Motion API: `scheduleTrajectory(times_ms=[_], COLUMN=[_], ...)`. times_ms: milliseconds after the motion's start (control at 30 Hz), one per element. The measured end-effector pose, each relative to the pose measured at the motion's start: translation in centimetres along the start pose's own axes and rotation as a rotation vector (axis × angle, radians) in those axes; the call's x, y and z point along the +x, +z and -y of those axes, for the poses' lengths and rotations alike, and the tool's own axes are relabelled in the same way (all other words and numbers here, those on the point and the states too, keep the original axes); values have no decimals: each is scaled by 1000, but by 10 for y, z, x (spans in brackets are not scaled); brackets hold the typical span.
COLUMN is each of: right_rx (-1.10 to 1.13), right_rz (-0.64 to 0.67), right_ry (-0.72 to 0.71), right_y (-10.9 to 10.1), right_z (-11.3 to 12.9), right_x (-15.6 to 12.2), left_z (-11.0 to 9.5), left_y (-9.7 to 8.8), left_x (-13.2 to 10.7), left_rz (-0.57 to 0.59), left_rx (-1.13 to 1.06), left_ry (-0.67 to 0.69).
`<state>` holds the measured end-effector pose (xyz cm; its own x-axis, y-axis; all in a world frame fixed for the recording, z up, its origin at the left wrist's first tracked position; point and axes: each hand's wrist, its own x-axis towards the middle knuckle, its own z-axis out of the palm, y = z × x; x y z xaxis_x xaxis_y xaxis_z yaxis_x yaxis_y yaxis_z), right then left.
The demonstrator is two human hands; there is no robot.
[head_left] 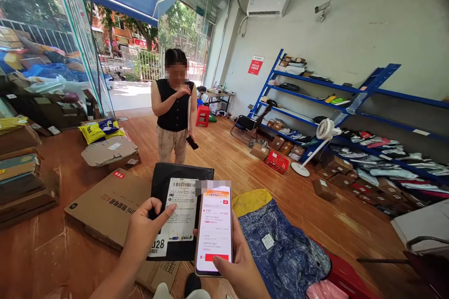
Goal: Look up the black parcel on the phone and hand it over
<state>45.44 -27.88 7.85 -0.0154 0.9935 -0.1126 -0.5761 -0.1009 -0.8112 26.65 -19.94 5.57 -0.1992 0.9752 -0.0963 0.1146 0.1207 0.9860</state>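
Observation:
My left hand [145,229] grips the left edge of a black parcel bag [168,178] with a white shipping label [181,209], thumb pressed on the label. My right hand [238,266] is wrapped around a smartphone [213,229] with its screen lit, held upright just right of the parcel and overlapping its edge. A person in a black sleeveless top [174,105] stands a few steps ahead, facing me, one hand raised to the chin and a dark phone in the other hand.
A large flat cardboard box [105,205] lies on the wooden floor below the parcel. A blue sack [284,252] sits at the right. Blue shelving [351,117] with parcels lines the right wall; a white fan [324,133] and boxes stand before it. Stacked cartons fill the left.

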Motion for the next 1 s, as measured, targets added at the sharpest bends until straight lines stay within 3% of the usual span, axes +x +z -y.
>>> scheduleTrajectory(times_ms=[600,833,1000], right_rx=[8,-32,-65], right_rz=[-26,86,89], right_ry=[7,-16,-27], right_y=[0,-8,-11], right_z=[1,-1,-4], right_x=[0,6,10], left_z=[-4,13,23], left_y=[2,4,2], left_x=[0,21,43], left_rz=[-27,-14,-102], left_rx=[-5,-139,-253], left_ry=[-2,-146,-256])
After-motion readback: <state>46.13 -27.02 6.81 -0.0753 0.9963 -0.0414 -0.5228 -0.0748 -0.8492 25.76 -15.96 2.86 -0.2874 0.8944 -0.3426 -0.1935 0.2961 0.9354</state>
